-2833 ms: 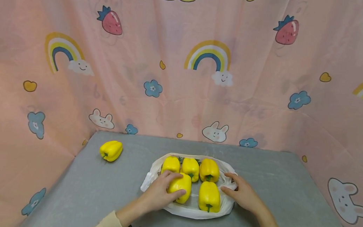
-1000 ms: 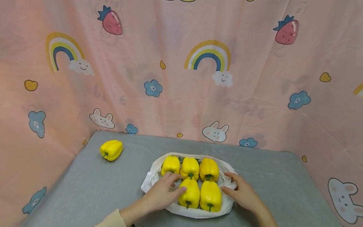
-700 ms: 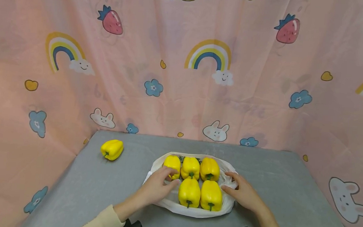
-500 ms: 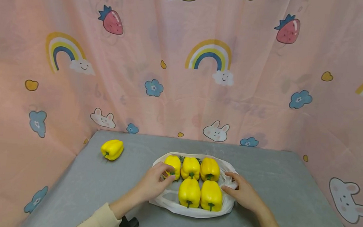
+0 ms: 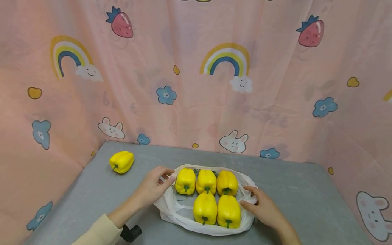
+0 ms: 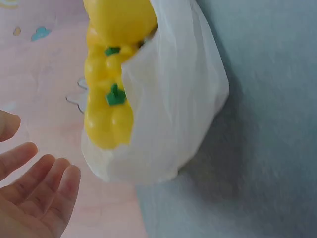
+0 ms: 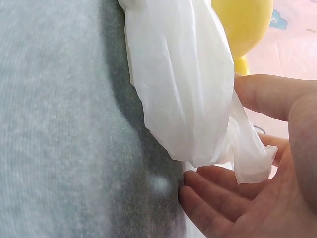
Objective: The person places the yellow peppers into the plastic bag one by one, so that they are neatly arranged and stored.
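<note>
A white plastic bag [image 5: 179, 212] lies spread on the grey table [image 5: 300, 190] with several yellow bell peppers [image 5: 205, 207] in two rows inside it. My left hand [image 5: 153, 186] hovers just off the bag's left rim with its fingers straight and nothing in it. In the left wrist view those fingers [image 6: 47, 181] are apart from the bag [image 6: 173, 109] and the peppers [image 6: 109, 119]. My right hand [image 5: 261, 207] holds the bag's right rim. In the right wrist view a fold of the bag [image 7: 198, 99] lies between its thumb and fingers [image 7: 218, 196].
One more yellow pepper [image 5: 121, 161] lies alone at the table's back left. A pink patterned curtain [image 5: 199, 81] closes off the back and both sides. Black wrist-camera mounts [image 5: 130, 233] sit near the front edge.
My left hand has left the front-left pepper standing in the bag and has drawn back left to the bag's rim, lifting that rim a little. The right hand has stayed put.
</note>
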The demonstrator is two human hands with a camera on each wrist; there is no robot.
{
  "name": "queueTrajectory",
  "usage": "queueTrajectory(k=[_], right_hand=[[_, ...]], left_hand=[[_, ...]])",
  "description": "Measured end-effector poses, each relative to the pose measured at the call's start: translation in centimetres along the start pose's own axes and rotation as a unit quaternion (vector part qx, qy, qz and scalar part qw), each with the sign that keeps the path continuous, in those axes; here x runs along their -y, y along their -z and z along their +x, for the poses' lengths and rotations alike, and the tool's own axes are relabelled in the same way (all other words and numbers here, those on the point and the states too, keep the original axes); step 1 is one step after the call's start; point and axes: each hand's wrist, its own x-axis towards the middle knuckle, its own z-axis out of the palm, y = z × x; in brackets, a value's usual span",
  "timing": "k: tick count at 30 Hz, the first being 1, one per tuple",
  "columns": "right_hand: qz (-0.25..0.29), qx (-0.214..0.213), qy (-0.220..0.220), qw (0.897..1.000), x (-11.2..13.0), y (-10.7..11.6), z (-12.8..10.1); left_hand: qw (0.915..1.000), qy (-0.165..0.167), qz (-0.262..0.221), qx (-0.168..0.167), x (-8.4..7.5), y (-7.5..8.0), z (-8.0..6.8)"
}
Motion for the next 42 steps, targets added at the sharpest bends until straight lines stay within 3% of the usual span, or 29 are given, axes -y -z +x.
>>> queueTrajectory(k=[7,15,33,42], right_hand=[[0.0,0.003,0.0,1.0,0.0,0.0,0.0],[0.001,0.003,0.001,1.0,-0.1,0.0,0.1],[0.009,0.005,-0.001,1.0,0.0,0.0,0.0],[0.006,0.004,0.0,1.0,-0.1,-0.1,0.1]], left_hand=[[0.9992,0.025,0.014,-0.029,2.1,1.2,0.2],[0.996,0.067,-0.013,-0.058,3.9,3.0,0.3],[0.985,0.109,0.027,-0.131,7.9,7.5,0.2],[0.9804,0.148,0.042,-0.124,9.1,9.3,0.4]])
